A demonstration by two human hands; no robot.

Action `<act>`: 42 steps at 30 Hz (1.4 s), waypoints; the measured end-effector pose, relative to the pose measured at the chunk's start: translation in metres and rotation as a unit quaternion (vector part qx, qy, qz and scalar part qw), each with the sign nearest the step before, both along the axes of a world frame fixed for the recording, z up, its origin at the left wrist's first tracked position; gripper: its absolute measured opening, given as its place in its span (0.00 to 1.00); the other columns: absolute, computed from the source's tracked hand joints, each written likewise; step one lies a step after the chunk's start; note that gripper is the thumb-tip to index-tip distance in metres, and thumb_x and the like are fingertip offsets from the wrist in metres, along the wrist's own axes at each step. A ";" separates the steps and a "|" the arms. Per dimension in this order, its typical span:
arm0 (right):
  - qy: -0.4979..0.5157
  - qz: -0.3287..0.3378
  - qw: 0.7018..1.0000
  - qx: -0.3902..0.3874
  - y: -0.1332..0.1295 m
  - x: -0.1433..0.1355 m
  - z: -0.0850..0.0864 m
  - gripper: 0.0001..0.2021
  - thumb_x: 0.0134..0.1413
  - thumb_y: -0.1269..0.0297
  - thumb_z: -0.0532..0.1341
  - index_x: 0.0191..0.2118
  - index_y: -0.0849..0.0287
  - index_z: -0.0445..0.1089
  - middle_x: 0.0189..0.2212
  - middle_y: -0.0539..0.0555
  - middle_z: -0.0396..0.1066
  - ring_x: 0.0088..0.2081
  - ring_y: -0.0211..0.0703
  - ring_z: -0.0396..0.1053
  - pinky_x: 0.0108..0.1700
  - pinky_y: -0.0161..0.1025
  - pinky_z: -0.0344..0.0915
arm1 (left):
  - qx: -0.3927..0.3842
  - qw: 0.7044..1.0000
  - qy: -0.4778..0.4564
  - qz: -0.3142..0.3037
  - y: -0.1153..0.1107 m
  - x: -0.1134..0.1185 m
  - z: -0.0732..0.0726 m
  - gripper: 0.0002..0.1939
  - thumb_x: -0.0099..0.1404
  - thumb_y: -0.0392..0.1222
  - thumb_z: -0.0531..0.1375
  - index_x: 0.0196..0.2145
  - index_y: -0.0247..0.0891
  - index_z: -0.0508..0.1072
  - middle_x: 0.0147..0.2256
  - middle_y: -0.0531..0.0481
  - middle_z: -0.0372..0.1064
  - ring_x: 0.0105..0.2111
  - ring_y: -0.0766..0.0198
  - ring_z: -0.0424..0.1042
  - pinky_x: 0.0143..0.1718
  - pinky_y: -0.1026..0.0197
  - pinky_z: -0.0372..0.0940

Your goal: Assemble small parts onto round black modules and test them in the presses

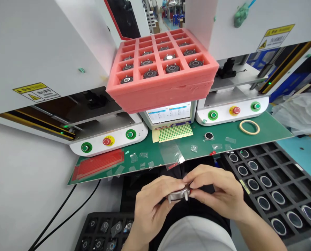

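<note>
A round metal watch case (pixel 179 195) with short lugs is held up in front of my lap, tilted edge-on towards me. My left hand (pixel 155 197) is closed on its left side, thumb below and fingers over the top. At its right edge, the fingertips of my right hand (pixel 215 190) pinch the rim. A speck of red (pixel 191 191) shows by the right fingertips; what it is I cannot make out. The upper face of the case is mostly hidden by my fingers.
A pink foam tray (pixel 160 94) of watch parts rests above a small screen (pixel 168 114), between two white machines with buttons. The green bench mat (pixel 155 153) carries film scraps, red strips (pixel 99 164), a tape roll (pixel 249 127) and another watch case (pixel 209 136). Black trays (pixel 281 174) stand right and lower left.
</note>
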State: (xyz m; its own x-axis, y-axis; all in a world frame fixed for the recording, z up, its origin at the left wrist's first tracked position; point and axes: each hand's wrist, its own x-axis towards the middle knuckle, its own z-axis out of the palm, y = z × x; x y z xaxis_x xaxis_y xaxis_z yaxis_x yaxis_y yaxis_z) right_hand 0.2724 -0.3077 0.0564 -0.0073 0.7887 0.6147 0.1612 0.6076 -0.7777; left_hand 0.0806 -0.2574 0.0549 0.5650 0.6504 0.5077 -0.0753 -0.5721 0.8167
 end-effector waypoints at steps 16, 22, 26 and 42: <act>0.012 -0.062 0.995 0.071 0.003 -0.006 -0.002 0.11 0.59 0.74 0.63 0.47 0.59 0.70 0.36 0.58 0.79 0.38 0.42 0.78 0.38 0.37 0.77 | 0.021 0.999 -0.037 0.027 -0.002 0.007 -0.004 0.13 0.70 0.36 0.58 0.51 0.40 0.75 0.41 0.46 0.77 0.42 0.60 0.76 0.41 0.62 0.72; -0.073 -0.124 0.982 0.121 0.003 -0.004 0.007 0.06 0.58 0.76 0.63 0.40 0.61 0.74 0.34 0.60 0.80 0.34 0.42 0.78 0.35 0.37 0.77 | 0.031 0.998 -0.031 0.048 -0.004 0.010 -0.002 0.13 0.69 0.35 0.59 0.51 0.41 0.75 0.42 0.46 0.78 0.42 0.61 0.77 0.42 0.63 0.72; -0.129 -0.208 0.957 0.157 -0.003 -0.005 0.005 0.11 0.53 0.80 0.63 0.42 0.60 0.73 0.37 0.61 0.80 0.38 0.45 0.78 0.38 0.40 0.78 | 0.014 0.973 -0.026 0.230 -0.002 0.017 0.000 0.11 0.68 0.32 0.59 0.46 0.42 0.77 0.41 0.51 0.79 0.40 0.66 0.78 0.45 0.67 0.71; 0.236 0.073 0.897 -0.366 0.008 -0.049 -0.020 0.11 0.40 0.68 0.74 0.24 0.61 0.70 0.23 0.50 0.73 0.25 0.35 0.71 0.28 0.31 0.67 | 0.238 0.914 0.087 0.317 0.020 0.034 0.002 0.17 0.65 0.25 0.59 0.50 0.36 0.75 0.42 0.48 0.78 0.41 0.67 0.77 0.48 0.68 0.68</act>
State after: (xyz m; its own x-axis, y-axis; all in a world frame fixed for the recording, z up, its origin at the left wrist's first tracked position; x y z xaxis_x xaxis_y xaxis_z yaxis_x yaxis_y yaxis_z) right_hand 0.2235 -0.2993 0.0368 -0.0189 0.9941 -0.1064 -0.3312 -0.1066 -0.9375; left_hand 0.1145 -0.2369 0.0573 0.2496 0.6046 0.7564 0.5020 -0.7488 0.4329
